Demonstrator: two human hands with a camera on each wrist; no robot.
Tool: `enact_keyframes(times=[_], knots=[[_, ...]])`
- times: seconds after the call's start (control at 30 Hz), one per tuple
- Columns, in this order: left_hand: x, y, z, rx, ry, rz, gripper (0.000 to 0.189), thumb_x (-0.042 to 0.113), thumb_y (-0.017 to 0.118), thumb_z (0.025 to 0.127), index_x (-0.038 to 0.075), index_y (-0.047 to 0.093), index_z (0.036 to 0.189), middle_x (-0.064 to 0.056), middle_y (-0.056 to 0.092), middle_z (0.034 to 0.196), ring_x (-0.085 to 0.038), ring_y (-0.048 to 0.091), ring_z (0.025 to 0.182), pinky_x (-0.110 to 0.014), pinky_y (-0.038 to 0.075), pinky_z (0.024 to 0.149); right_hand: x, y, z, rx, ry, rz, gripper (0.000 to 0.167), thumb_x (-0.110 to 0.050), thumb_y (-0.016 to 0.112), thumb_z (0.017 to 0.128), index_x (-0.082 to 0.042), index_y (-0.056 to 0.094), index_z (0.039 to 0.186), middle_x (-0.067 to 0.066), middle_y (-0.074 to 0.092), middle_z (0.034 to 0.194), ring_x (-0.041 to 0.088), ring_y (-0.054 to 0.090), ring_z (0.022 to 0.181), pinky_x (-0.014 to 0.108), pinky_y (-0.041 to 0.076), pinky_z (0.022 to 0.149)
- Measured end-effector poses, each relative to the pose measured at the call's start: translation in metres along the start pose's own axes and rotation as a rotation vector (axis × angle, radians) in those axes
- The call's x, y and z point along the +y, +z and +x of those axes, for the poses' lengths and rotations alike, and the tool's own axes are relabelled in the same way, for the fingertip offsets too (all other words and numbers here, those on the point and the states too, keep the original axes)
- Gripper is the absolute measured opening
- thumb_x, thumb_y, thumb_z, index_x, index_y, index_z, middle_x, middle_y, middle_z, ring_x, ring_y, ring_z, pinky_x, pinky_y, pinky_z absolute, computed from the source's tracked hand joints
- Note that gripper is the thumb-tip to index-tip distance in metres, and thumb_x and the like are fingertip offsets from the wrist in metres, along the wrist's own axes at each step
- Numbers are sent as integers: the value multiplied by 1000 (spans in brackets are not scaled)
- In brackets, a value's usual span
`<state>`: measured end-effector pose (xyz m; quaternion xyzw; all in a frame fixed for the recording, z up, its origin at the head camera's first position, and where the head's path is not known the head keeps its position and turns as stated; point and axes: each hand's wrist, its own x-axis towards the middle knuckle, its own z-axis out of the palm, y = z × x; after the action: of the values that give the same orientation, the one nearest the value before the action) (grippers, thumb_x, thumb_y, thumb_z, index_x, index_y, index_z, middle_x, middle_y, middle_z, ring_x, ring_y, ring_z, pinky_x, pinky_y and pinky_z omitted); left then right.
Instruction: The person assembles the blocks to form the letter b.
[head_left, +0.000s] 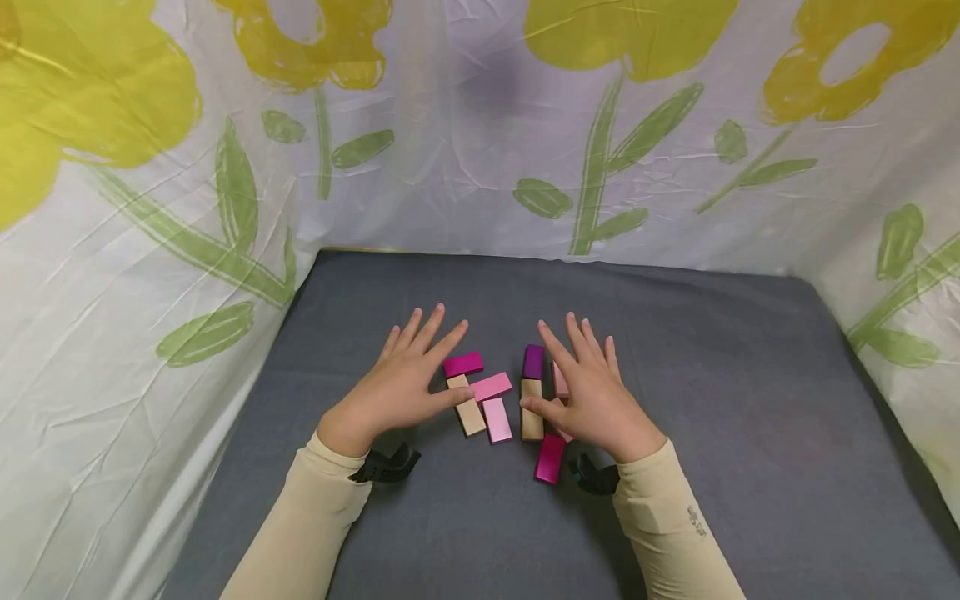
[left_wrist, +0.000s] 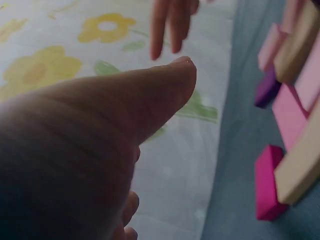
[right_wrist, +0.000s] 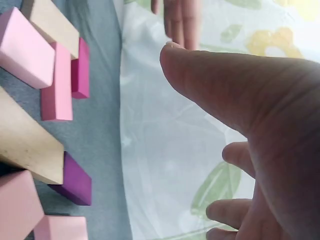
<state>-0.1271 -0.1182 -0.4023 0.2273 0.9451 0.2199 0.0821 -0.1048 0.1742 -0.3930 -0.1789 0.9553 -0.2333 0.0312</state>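
Both hands hover over two small clusters of coloured blocks, fingers spread and holding nothing. The left hand point(head_left: 405, 379) is beside the left cluster: a magenta block point(head_left: 463, 364), a pink block point(head_left: 492, 386), a light pink block point(head_left: 497, 420) and a natural wood block point(head_left: 471, 418). Its thumb overlaps the wood block in the head view. Over the right cluster is the right hand point(head_left: 600, 400), partly covering light pink blocks point(head_left: 560, 382). A purple block point(right_wrist: 74, 181), a second wood block point(head_left: 532, 423) and another magenta block point(head_left: 550, 459) show beside it.
A dark grey cloth point(head_left: 450, 517) covers the table under the blocks. White sheets point(head_left: 465, 192) printed with yellow flowers hang behind and at both sides. Each wrist wears a black strap point(head_left: 386, 465).
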Motion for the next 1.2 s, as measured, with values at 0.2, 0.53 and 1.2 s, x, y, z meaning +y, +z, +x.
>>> enact_keyframes(times=[0.2, 0.53, 1.2], knots=[[-9, 14, 4, 3, -2, -3, 87, 59, 68, 97, 20, 35, 166, -16, 33, 168, -41, 26, 156, -64, 19, 123, 2, 7, -2, -14, 7, -10, 101, -45, 86, 86, -16, 33, 166, 24, 14, 172, 48, 5, 160, 71, -1, 122], [-5, 35, 14, -42, -2, 50, 38, 42, 79, 94, 11, 71, 115, -3, 71, 104, -17, 63, 86, -42, 55, 83, 4, 21, 0, 7, -45, -79, 76, -41, 86, 88, -8, 59, 150, 27, 50, 154, 47, 40, 148, 71, 25, 118], [6, 45, 13, -100, -98, 172, 56, 45, 91, 81, 22, 75, 130, 0, 73, 94, -17, 61, 80, -40, 51, 67, 5, 37, 8, -35, -91, -121, 41, -27, 85, 90, -4, 77, 122, 10, 72, 96, 16, 60, 75, 37, 52, 70]])
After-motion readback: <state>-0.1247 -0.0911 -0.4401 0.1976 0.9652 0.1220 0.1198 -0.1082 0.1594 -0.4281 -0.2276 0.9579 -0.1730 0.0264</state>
